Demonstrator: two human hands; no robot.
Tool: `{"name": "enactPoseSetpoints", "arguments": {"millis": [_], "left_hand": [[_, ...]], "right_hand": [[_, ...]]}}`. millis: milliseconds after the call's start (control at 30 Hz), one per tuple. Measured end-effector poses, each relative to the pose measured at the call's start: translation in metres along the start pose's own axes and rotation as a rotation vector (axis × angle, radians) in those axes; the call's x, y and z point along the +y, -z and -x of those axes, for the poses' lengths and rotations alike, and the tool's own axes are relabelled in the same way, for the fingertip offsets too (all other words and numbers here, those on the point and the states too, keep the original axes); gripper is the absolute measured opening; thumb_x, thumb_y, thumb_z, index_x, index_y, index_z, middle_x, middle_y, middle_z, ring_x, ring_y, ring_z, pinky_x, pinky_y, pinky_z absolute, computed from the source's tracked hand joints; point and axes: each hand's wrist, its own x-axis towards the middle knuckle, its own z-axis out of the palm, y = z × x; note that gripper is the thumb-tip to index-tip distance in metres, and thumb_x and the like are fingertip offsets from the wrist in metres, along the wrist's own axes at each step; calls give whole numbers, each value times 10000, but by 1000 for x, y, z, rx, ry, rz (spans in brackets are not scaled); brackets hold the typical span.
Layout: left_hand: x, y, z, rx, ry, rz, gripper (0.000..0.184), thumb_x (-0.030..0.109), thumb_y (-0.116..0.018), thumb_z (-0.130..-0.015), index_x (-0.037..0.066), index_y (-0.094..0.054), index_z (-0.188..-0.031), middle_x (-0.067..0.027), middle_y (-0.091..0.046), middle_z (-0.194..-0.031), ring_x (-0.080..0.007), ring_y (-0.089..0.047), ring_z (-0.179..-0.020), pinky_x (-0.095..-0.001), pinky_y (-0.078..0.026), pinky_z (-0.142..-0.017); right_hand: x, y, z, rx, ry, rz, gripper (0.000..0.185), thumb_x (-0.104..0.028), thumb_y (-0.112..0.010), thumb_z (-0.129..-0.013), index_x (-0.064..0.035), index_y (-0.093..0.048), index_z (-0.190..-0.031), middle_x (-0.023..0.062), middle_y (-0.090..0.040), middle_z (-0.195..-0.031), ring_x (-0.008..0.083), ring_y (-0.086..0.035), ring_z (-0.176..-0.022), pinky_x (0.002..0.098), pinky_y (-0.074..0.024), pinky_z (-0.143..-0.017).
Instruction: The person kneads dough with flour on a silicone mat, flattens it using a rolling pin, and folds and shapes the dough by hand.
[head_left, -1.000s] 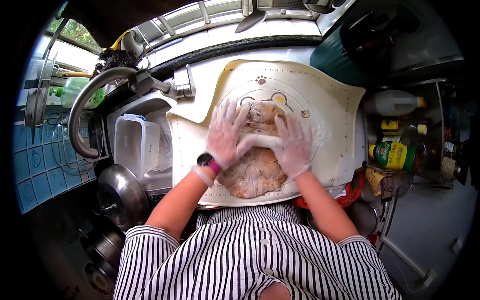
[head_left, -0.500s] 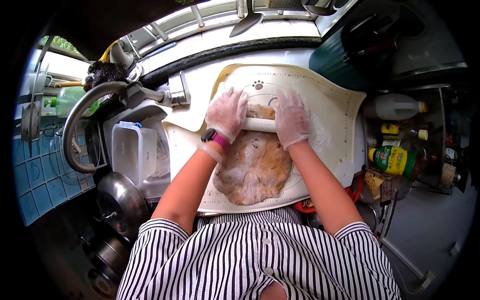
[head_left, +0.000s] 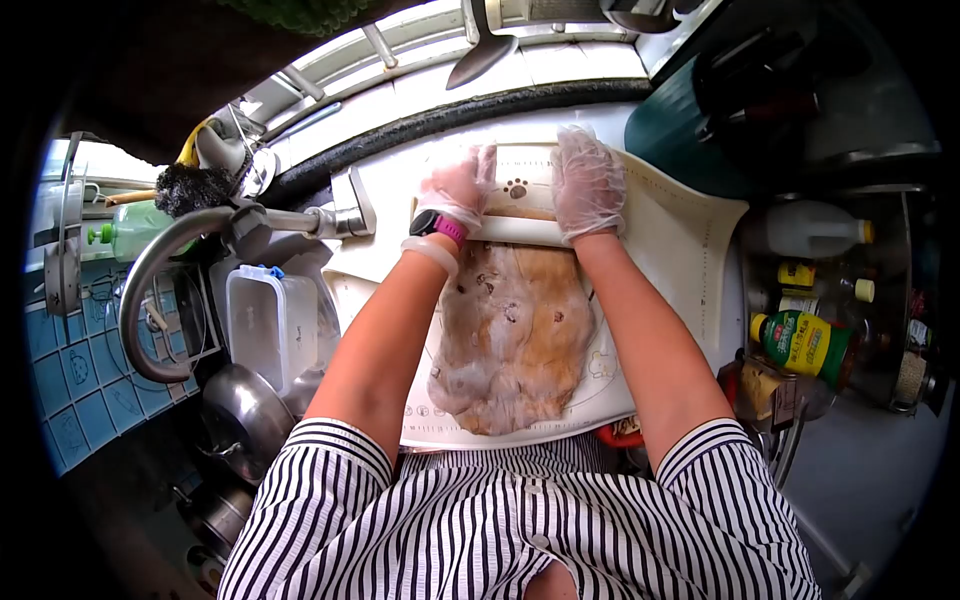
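A brown, flour-dusted sheet of dough (head_left: 515,340) lies on a cream mat (head_left: 680,270) printed with a paw mark. Across the dough's far end runs a white rolling pin (head_left: 520,231). My left hand (head_left: 458,185), in a clear plastic glove, rests on the pin's left end with its fingers stretched forward. On the right end lies my right hand (head_left: 588,185), gloved too, fingers extended and palm down. Neither hand has its fingers wrapped round the pin. My palms cover both pin ends.
To the left, a curved faucet (head_left: 150,270) arches over the sink, which holds a clear plastic container (head_left: 262,325). A metal pot (head_left: 245,420) stands below it. At right are a yellow-labelled bottle (head_left: 805,345), a white jug (head_left: 815,232) and a teal utensil holder (head_left: 665,130).
Both hands have pushed the rolling pin away from my body, toward the dough's far edge. More of the dough now shows on the near side of the pin. My view has shifted slightly.
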Motion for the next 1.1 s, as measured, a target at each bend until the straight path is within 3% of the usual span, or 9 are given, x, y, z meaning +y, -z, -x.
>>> {"name": "enactPoseSetpoints", "arguments": {"millis": [167, 300, 533, 667, 733, 767, 900, 1000, 1100], "left_hand": [[6, 5, 84, 142, -3, -97, 532, 522, -442, -1109, 154, -665, -1421, -144, -696, -1386, -392, -621, -1331, -482, -513, -1066], [7, 31, 146, -76, -100, -86, 705, 524, -433, -1097, 48, -421, -1617, -230, -427, -1653, -441, -307, -1580, -496, -304, -1275], [-6, 24, 140, -148, -175, -172, 734, 548, -364, -1117, 42, -360, -1649, -236, -362, -1687, -429, -280, -1592, -514, -227, -1321], [-11, 6, 75, -177, -125, -148, 660, 607, -342, -1110, 237, -388, -1654, -191, -462, -1647, -401, -525, -1451, -511, -390, -1221], [-9, 8, 45, -166, -91, -54, 624, 580, -365, -1113, 235, -427, -1630, -205, -510, -1608, -395, -585, -1388, -465, -497, -1116], [-15, -2, 27, -56, -176, -126, 644, 570, -375, -1107, 156, -481, -1589, -232, -530, -1578, -429, -491, -1465, -494, -392, -1221], [-5, 5, 3, 119, -55, -35, 607, 570, -443, -1097, 145, -576, -1509, -214, -558, -1551, -390, -535, -1413, -475, -450, -1168], [3, 12, 46, -209, 111, -38, 657, 644, -365, -1095, 208, -559, -1546, -157, -535, -1601, -344, -556, -1421, -454, -468, -1156], [-1, 18, 107, -227, -71, -76, 779, 692, -332, -1078, 143, -448, -1619, -163, -511, -1614, -346, -578, -1378, -510, -403, -1217]], "right_hand": [[-38, 48, 82, -67, -3, 103, 581, -412, -568, -1041, -157, -516, -1561, 105, -538, -1565, 335, -476, -1467, 583, -304, -1244], [-55, 76, 144, -337, 20, 42, 744, -527, -585, -1011, -181, -402, -1643, 92, -418, -1670, 348, -376, -1543, 652, -232, -1260], [-53, 69, 141, -369, 35, -16, 811, -599, -580, -996, -188, -371, -1663, 97, -338, -1719, 366, -367, -1550, 645, -266, -1247], [-43, 48, 86, -417, -4, 96, 769, -570, -558, -1028, -192, -362, -1669, 112, -324, -1728, 366, -359, -1557, 617, -269, -1260], [-32, 30, 57, -225, 19, 74, 701, -535, -532, -1055, -194, -399, -1654, 123, -321, -1728, 356, -344, -1568, 592, -255, -1278], [-27, 20, 40, -224, 21, 73, 701, -535, -532, -1055, -194, -399, -1654, 123, -321, -1728, 356, -344, -1568, 592, -255, -1278], [-11, 4, 7, -41, 53, 26, 662, -531, -554, -1042, -223, -465, -1621, 142, -357, -1704, 355, -350, -1563, 594, -234, -1286], [-26, 21, 43, -39, 52, 5, 670, -554, -563, -1031, -233, -477, -1613, 153, -390, -1679, 360, -356, -1558, 607, -226, -1284], [-47, 63, 106, -183, 43, 25, 668, -583, -577, -1013, -241, -508, -1583, 140, -437, -1645, 355, -377, -1546, 629, -223, -1271]]}}
